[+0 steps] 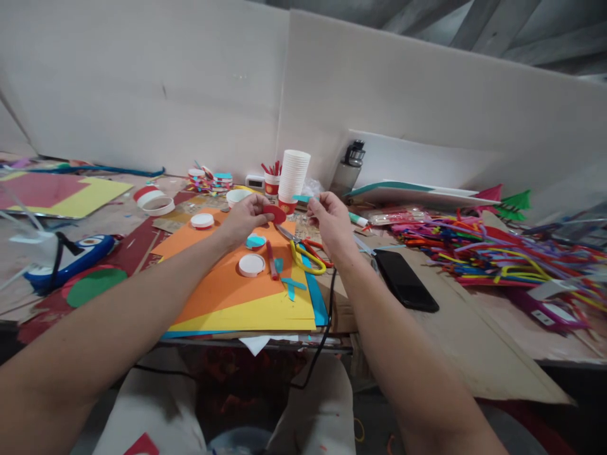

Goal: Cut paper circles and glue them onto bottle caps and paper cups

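My left hand pinches a small red round paper piece above the orange sheets. In the fingers of my right hand is a small blue paper strip, pointing left toward the red piece without touching it. Below the hands lie scissors with yellow handles and a second pair with red handles. A red pen rests beside a white round lid, with blue paper scraps to the right.
Behind the hands stand a stack of paper cups and a dark bottle. A black phone lies right of my right forearm, before a heap of coloured pipe cleaners. At the left are a tape roll and a blue tool.
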Tool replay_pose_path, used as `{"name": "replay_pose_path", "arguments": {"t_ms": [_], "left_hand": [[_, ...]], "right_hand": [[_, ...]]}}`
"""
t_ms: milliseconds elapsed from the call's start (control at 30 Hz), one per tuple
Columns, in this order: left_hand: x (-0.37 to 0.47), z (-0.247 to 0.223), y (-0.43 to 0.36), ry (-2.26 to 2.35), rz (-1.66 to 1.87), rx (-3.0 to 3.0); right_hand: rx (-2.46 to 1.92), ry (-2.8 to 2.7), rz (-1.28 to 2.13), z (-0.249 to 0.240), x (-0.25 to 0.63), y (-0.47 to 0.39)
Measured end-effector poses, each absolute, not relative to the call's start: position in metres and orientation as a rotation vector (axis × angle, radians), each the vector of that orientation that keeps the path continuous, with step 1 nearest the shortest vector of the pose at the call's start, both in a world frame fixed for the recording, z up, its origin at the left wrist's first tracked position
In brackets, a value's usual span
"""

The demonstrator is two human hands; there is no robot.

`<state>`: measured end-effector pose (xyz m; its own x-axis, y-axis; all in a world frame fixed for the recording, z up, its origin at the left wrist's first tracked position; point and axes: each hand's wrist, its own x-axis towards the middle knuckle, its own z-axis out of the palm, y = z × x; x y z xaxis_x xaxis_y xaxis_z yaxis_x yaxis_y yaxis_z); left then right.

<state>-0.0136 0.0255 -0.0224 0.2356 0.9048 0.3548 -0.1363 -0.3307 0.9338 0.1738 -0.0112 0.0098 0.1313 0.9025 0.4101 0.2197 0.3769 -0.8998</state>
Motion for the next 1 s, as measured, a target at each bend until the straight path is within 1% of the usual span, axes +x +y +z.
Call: {"name": "replay_pose_path", "arguments": {"t_ms": [200,367,533,667,800,1000], "left_hand": [[-0.017,-0.016,0.016,0.657,1.557,1.721],[-0.02,-0.018,0.018,0.678,1.594,1.832],[-0.017,-0.019,0.022,0.741,1.518,1.707],[-0.017,-0.022,0.026,0.792,1.363,1.571],[-0.017,-0.025,0.027,0.815,1.234,1.475],[-0.011,-0.019,0.015,0.87,1.139,1.48]], "right_hand": [[-1.093,-1.381,0.541,0.015,0.174,-0.017],[-1.08,-1.415,0.512,0.014,0.173,-0.017],[-1.003,-1.409,0.522,0.009,0.172,-0.013],[-0.952,-1.385,0.523,0.006,0.172,-0.011],[-0.989,-1.391,0.527,0.004,0.173,-0.009],[-0.985,-1.434,0.536,-0.002,0.171,-0.006]]}}
